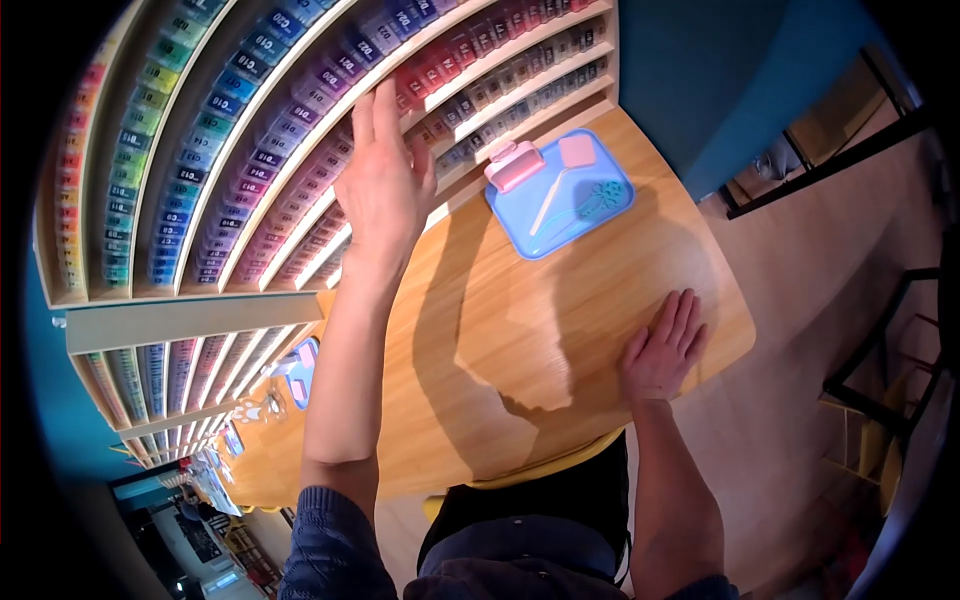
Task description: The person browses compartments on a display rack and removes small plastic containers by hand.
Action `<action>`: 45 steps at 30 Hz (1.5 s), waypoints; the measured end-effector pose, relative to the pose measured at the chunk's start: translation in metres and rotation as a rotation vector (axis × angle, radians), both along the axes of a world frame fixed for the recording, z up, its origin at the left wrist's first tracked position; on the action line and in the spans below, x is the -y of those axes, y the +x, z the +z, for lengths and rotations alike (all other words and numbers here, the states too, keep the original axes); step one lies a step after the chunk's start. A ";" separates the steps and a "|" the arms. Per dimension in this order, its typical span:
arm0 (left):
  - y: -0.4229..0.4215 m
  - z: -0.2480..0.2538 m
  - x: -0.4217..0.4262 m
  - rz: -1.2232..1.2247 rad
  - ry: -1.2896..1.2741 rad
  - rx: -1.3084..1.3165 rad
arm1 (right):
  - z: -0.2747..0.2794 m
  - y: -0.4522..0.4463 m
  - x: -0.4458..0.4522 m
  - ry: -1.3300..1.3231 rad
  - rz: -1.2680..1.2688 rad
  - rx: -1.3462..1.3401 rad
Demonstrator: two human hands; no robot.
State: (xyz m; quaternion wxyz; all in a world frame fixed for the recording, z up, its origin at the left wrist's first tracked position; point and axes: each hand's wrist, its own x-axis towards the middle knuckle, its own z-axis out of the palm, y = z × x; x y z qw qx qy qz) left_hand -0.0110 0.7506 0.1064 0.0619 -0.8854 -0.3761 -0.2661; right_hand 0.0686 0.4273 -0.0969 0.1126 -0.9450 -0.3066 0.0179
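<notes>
My left hand (382, 185) is raised to the wooden shelf rack (337, 110), its fingers stretched out and the thumb apart. The fingertips reach a row of small clear boxes of pink and red beads (432, 78); whether they touch a box I cannot tell. Nothing shows in that hand. My right hand (664, 345) lies flat on the wooden table (520, 320) near its right edge, fingers extended, holding nothing. Between the hands and farther back sits a blue tray (530, 243) with a pink holder (514, 167), a pink square (577, 152), a pale stick-like tool (547, 205) and a teal piece (603, 197).
Rows of labelled boxes in blue (236, 85), purple and green fill the rack. A second rack (185, 375) and another blue tray (301, 385) stand farther left. A yellow chair (550, 464) is against the table's near edge. Dark-framed furniture (868, 375) stands at right.
</notes>
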 end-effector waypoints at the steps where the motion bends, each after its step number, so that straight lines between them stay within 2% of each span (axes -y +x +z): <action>1: 0.006 0.001 0.000 -0.042 0.026 -0.017 | 0.000 0.000 0.000 0.001 -0.008 -0.002; 4: 0.012 -0.001 -0.006 -0.109 0.075 -0.054 | 0.000 0.001 0.000 -0.015 -0.007 0.008; 10: 0.005 -0.001 -0.008 -0.050 0.074 -0.089 | 0.000 0.001 0.000 -0.011 -0.005 -0.003; 36: 0.001 -0.011 -0.001 -0.122 0.051 -0.032 | 0.001 0.001 -0.001 -0.008 -0.008 -0.035; 43: 0.004 -0.012 -0.008 -0.107 0.092 -0.037 | -0.002 0.001 0.000 0.009 -0.008 -0.028; 45: 0.011 -0.005 -0.012 -0.039 0.059 -0.107 | -0.001 0.001 0.000 0.027 -0.004 -0.035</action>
